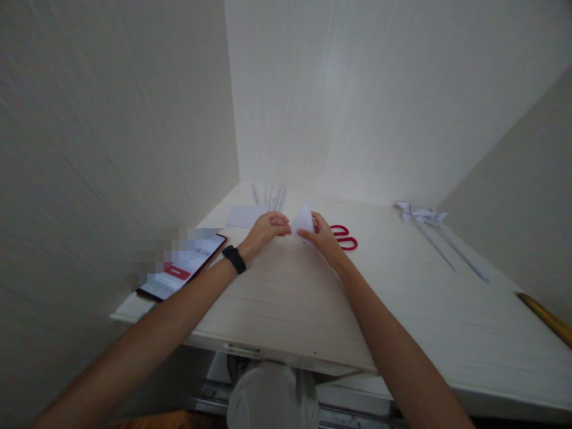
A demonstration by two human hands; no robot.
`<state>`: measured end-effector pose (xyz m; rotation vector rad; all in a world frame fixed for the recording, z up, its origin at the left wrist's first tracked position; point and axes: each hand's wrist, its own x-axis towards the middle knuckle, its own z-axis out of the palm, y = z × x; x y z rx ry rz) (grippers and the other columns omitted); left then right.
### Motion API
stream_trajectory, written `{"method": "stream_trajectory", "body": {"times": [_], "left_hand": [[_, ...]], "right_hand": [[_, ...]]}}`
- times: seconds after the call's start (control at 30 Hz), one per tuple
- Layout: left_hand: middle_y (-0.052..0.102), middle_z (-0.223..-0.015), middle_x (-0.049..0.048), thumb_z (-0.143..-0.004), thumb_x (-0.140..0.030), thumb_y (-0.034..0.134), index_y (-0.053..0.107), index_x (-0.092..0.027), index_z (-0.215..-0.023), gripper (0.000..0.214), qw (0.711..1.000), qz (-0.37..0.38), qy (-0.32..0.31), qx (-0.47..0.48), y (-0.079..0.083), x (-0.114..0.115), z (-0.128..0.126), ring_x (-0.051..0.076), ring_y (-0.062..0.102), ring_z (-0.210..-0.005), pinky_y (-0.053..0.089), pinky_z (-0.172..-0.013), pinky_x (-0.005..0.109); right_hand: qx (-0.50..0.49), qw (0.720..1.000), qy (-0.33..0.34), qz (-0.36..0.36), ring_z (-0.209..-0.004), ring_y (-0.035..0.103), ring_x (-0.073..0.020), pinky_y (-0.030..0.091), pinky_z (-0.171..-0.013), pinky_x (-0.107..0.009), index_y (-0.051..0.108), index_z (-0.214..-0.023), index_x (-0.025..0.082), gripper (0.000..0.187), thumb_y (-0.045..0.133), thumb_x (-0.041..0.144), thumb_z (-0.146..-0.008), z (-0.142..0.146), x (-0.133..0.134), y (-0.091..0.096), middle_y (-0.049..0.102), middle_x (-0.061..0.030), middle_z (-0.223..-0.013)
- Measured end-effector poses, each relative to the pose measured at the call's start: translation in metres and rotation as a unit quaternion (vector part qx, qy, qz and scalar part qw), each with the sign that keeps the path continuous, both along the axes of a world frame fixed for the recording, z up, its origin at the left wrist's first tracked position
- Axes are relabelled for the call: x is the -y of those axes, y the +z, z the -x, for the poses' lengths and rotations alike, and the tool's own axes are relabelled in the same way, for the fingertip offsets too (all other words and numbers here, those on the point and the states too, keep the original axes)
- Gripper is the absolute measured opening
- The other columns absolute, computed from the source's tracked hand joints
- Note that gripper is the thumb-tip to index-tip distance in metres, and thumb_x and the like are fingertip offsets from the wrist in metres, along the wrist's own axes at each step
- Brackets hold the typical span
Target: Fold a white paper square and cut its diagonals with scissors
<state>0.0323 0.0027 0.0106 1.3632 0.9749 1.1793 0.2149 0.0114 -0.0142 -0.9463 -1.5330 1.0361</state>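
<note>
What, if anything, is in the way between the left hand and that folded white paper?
Nothing visible: the left hand is right beside the folded white paper, though whether they touch is unclear. The right hand holds the paper from the other side, and the red-handled scissors lie beyond that hand.

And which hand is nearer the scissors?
Right. The right hand, holding the paper, is just left of the scissors; the left hand is farther left, across the paper from them.

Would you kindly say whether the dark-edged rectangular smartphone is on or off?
On: the smartphone is lit, showing digits and a red button.
</note>
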Motion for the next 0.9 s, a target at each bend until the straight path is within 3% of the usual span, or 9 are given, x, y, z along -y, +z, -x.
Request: {"method": "stream_trajectory", "body": {"times": [0.17, 0.4, 0.9], "left_hand": [[0.066, -0.065, 0.0, -0.06, -0.013, 0.075, 0.061, -0.014, -0.078, 0.023, 1.0, -0.012, 0.004, -0.003, -0.0007, -0.0014, -0.0006, 0.012, 0.062, -0.063, 0.048, -0.066, 0.026], [0.066, -0.065, 0.0005, -0.06, -0.01, 0.072, 0.061, -0.014, -0.077, 0.021, 1.0, -0.019, 0.015, -0.021, -0.0011, -0.0036, -0.0009, 0.013, 0.063, -0.064, 0.047, -0.064, 0.025], [0.066, -0.063, -0.0003, -0.059, -0.012, 0.073, 0.059, -0.015, -0.073, 0.02, 0.997, -0.062, 0.01, -0.041, -0.0039, -0.0072, -0.0006, 0.011, 0.059, -0.056, 0.044, -0.057, 0.023]], "right_hand": [[0.0, 1.0, -0.005, 0.003, -0.096, 0.063, -0.0221, 0.051, -0.084, -0.036, 0.053, -0.109, 0.021, 0.055, 0.076, 0.042, -0.064, 0.0011, 0.0034, 0.0028, 0.066, -0.0091, -0.108], [0.017, 0.999, -0.028, 0.001, -0.08, 0.06, -0.0201, 0.049, -0.072, -0.033, 0.055, -0.086, 0.021, 0.042, 0.07, 0.055, -0.066, 0.0002, 0.0001, 0.0043, 0.063, -0.0033, -0.081], [0.014, 0.998, -0.062, -0.013, -0.07, 0.056, -0.0166, 0.043, -0.062, -0.028, 0.053, -0.074, 0.021, 0.035, 0.073, 0.047, -0.062, -0.003, 0.0, 0.0053, 0.062, -0.0024, -0.077]]}}
